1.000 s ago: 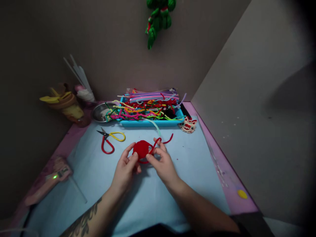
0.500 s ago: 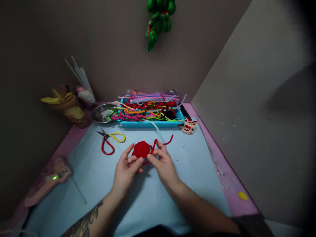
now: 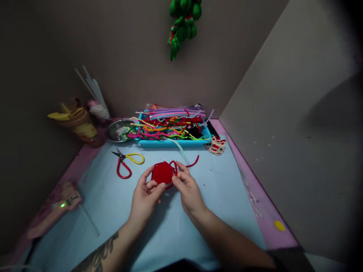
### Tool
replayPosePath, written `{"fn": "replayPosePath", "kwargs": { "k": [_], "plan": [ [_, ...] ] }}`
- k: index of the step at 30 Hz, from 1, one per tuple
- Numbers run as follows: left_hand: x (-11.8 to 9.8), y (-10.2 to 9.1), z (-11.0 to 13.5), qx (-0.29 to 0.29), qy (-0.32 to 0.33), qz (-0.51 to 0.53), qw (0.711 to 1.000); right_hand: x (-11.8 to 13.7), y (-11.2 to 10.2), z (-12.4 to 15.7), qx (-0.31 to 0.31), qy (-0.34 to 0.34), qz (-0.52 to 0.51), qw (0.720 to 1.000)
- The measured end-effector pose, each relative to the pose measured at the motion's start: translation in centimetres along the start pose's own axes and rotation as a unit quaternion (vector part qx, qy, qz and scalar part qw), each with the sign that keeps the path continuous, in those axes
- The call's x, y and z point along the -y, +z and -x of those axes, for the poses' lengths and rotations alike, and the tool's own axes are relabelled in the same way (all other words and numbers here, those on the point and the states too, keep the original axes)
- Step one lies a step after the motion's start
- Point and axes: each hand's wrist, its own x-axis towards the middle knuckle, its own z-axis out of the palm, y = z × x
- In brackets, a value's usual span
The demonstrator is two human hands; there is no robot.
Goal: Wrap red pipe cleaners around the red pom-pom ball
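Observation:
A flat, roughly round red piece of fuzzy pipe cleaner work (image 3: 162, 173) is held above the blue cloth. My left hand (image 3: 146, 190) grips its left and lower edge between thumb and fingers. At its right side my right hand (image 3: 185, 185) pinches a red pipe cleaner strand (image 3: 175, 169), which loops along the disc's edge. A loose red end (image 3: 193, 162) pokes out beyond my right fingers. Scissors (image 3: 124, 160) with one red and one yellow handle lie to the left, blades parted.
Behind my hands stands a blue tray (image 3: 176, 144) of colourful pipe cleaners. A metal bowl (image 3: 113, 132) is beside it, and a lion-face ornament (image 3: 216, 146) at its right corner. A pink glue gun (image 3: 61, 209) with a green light lies left; tweezers (image 3: 249, 192) lie right.
My right fingers have bent the red strand down and in against the disc's right edge, where it now forms a small loop. My left hand has hardly moved.

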Motion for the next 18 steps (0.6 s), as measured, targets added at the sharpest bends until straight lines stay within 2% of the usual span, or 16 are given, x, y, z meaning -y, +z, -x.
{"fn": "replayPosePath", "kwargs": {
  "k": [7, 13, 18],
  "plan": [
    [0.22, 0.14, 0.19, 0.003, -0.001, -0.005, 1.000, -0.16, 0.62, -0.04, 0.043, 0.067, -0.109, 0.991],
    [0.04, 0.11, 0.37, 0.000, 0.011, 0.012, 1.000, -0.10, 0.23, -0.25, 0.011, 0.054, -0.092, 0.994],
    [0.09, -0.09, 0.22, -0.010, 0.025, -0.010, 1.000, 0.05, 0.09, -0.31, 0.009, 0.043, -0.101, 0.994]
  ]
}}
